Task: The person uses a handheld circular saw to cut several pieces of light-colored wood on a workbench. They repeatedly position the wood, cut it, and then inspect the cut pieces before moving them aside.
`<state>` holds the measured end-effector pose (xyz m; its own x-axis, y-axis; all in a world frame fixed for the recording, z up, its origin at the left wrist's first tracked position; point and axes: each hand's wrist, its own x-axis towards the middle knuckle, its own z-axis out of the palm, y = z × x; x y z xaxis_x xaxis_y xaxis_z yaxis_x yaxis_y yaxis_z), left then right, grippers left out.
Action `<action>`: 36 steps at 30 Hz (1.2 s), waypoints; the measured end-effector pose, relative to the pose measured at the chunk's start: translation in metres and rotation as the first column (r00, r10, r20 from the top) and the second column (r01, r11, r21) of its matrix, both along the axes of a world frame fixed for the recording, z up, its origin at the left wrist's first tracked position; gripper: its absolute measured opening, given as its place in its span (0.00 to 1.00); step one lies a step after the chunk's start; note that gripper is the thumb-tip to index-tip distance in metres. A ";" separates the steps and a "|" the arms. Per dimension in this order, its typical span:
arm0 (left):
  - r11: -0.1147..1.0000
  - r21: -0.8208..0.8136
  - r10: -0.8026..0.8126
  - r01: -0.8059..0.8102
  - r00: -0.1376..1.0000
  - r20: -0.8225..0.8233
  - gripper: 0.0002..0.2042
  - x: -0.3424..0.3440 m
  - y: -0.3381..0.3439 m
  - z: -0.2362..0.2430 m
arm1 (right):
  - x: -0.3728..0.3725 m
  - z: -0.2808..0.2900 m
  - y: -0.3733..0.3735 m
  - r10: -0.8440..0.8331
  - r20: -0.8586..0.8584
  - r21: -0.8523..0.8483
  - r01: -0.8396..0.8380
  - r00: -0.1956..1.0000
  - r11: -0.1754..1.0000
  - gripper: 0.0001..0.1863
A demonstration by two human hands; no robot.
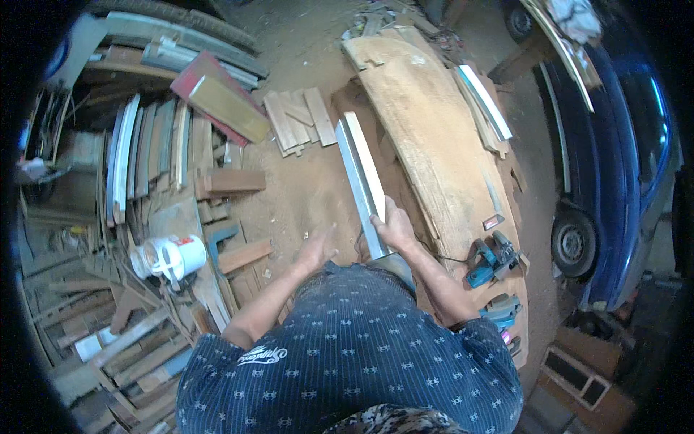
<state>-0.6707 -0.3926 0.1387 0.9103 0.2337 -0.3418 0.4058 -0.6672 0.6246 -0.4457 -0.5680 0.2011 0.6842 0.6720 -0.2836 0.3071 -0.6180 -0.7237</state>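
My right hand (394, 228) grips a pair of long, narrow boards near their close end. One board (359, 192) shows a pale grey-white face, and the other board (367, 163) beside it is light bare wood. A dark gap runs between them, and they point away from me over the floor. Left of the boards, my left hand (316, 248) is held low in front of my body. Its fingers are apart and nothing is in them.
A wooden workbench (412, 108) stands to the right, with a teal power tool (491, 259) and another teal tool (502, 309) on it. Short planks (296, 119) lie ahead. Stacked timber and a white bucket (181, 258) are left; a blue vehicle (614, 173) is far right.
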 end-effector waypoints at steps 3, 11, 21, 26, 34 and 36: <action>0.987 -0.077 0.142 -0.140 0.990 0.012 0.40 0.023 0.032 -0.024 | 0.036 0.017 -0.024 -0.034 0.125 0.063 0.026 0.992 0.998 0.33; 0.962 0.007 0.272 -0.272 0.959 -0.081 0.40 0.075 0.079 -0.013 | 0.106 -0.135 -0.108 -0.244 0.318 -0.093 0.287 0.916 0.953 0.37; 0.978 -0.033 0.197 -0.204 0.970 -0.143 0.37 0.194 0.153 -0.081 | 0.180 -0.137 -0.066 -0.246 0.156 -0.276 0.281 0.957 0.919 0.30; 0.989 0.141 0.033 -0.050 0.992 0.124 0.35 0.422 0.203 -0.052 | 0.207 -0.148 -0.027 -0.304 0.109 -0.199 0.320 0.946 0.926 0.27; 0.846 0.533 0.005 -0.025 0.999 0.039 0.34 0.656 0.314 -0.152 | 0.287 -0.101 0.047 -0.322 -0.029 -0.190 0.311 0.946 0.931 0.26; 0.774 0.620 -0.131 0.129 0.990 -0.042 0.33 0.674 0.322 -0.169 | 0.307 -0.104 0.067 -0.333 -0.041 -0.198 0.319 0.942 0.927 0.26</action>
<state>0.0030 -0.0701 -0.0298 0.9483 0.2733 -0.1612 0.2857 -0.9565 0.0588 -0.1390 -0.5008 0.0967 0.8292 0.3460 -0.4390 0.0172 -0.8008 -0.5987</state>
